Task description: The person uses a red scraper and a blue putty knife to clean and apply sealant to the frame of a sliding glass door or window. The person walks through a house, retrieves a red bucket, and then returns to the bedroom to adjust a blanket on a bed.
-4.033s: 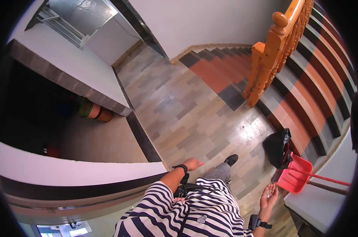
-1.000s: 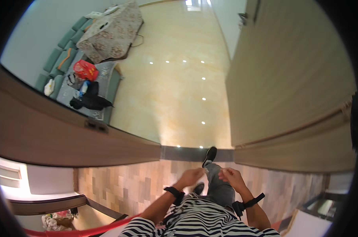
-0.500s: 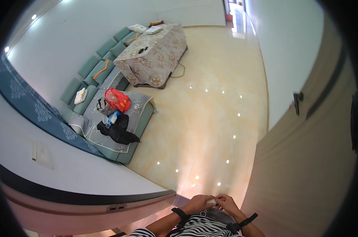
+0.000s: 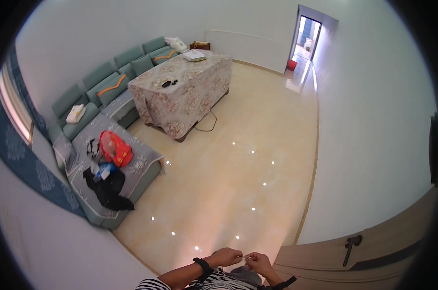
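Observation:
At the lower edge, my left hand (image 4: 227, 257) and my right hand (image 4: 259, 262) meet in front of my body. The fingers of both are closed in a pinch, fingertips nearly touching. A small pale thing seems to sit between them; it is too small and too covered by the fingers to name. Each wrist wears a black strap, and my left sleeve (image 4: 152, 284) is striped black and white.
An open wooden door (image 4: 320, 263) with a dark handle (image 4: 352, 249) stands at my right. Ahead left is a green sofa (image 4: 146, 186) bearing a red bag (image 4: 116, 149) and black clothing (image 4: 107, 188). A table with a flowered cloth (image 4: 180, 101) stands beyond. The far doorway (image 4: 307, 38) leads out.
The view has moved forward past the door frame into the room, and the door handle now appears lower. My hands stay together low in view; the pale thing between them shows less.

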A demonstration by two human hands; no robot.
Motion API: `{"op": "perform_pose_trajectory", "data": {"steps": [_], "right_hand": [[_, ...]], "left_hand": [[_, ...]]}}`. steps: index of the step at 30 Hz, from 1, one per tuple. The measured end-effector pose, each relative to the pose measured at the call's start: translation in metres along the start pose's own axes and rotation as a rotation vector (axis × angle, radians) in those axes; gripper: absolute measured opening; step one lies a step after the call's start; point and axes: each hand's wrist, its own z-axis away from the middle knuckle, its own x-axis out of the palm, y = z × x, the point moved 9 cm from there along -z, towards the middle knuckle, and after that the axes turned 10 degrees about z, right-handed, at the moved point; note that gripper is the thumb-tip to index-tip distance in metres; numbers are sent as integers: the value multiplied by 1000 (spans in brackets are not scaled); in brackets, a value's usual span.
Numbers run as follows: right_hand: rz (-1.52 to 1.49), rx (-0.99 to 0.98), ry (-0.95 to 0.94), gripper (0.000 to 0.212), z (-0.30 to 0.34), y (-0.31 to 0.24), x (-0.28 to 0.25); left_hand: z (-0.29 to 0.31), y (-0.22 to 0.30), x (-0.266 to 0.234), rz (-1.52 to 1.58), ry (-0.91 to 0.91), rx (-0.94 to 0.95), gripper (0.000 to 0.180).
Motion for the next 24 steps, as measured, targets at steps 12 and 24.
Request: {"op": "perform_pose_trajectory", "data": {"steps": [12,24], "right_hand": [[261,-52,-183,40,-216,-110,-152],[360,-221,-168,30,-439,-244,-337]], "left_hand": [[-247,8,-156,-260,-184,1,31],[-498,16,-344,98,-35,91,33]]}}
